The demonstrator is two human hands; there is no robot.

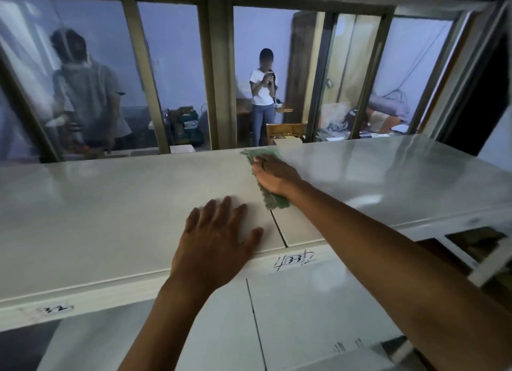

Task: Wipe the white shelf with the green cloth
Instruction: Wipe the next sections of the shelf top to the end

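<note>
Green cloth (274, 199) pressed beneath flat right hand (273, 176).

Flat left hand (219, 240), fingers spread; right hand (273, 176) palm-down, arm outstretched

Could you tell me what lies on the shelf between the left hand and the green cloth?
Nothing: the head view shows only bare white shelf between the left hand and the green cloth.
</note>
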